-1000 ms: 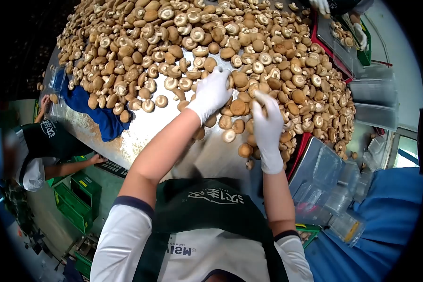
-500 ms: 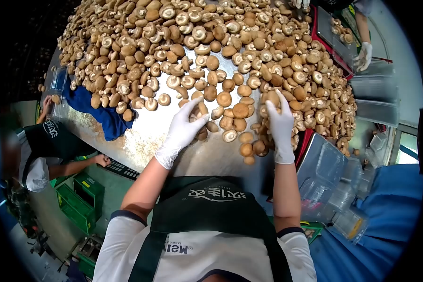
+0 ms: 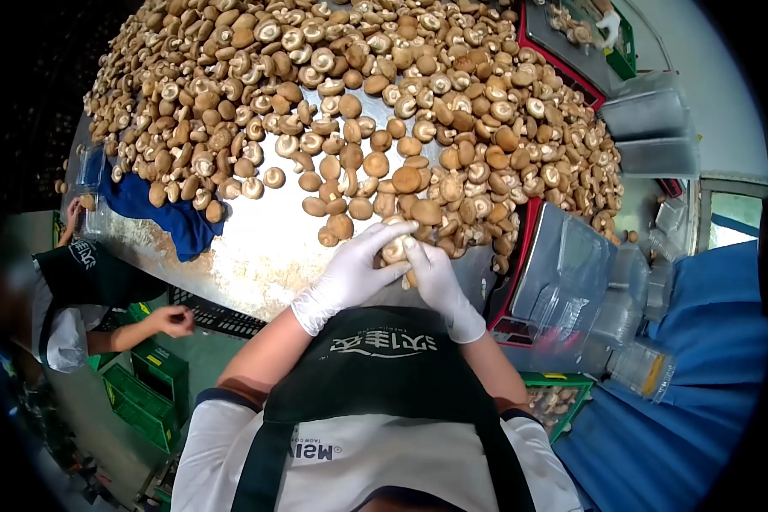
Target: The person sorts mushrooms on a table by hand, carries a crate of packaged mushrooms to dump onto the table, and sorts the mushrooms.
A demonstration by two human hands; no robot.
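Observation:
My left hand [image 3: 354, 269], in a white glove, is closed round a pale mushroom [image 3: 395, 249] at the near edge of the metal table [image 3: 256, 226]. My right hand [image 3: 435, 277], also gloved, meets it from the right, its thumb and fingers against the mushroom. The fingers of both hands partly hide what lies between them. Just beyond my hands lie loose brown mushrooms [image 3: 340, 226], and behind them spreads a large heap of mushrooms [image 3: 486, 111].
A blue cloth [image 3: 166, 218] lies on the table's left. Clear plastic trays [image 3: 572, 256] stand at the right, beside a red-edged device. A co-worker's arm [image 3: 136, 333] is at the left, another's gloved hand [image 3: 608, 28] at the top right. Green crates [image 3: 141, 401] stand below left.
My hands have come together near my apron, my right hand moving in from the heap at the right. The view has shifted slightly. The left co-worker's hand has moved down.

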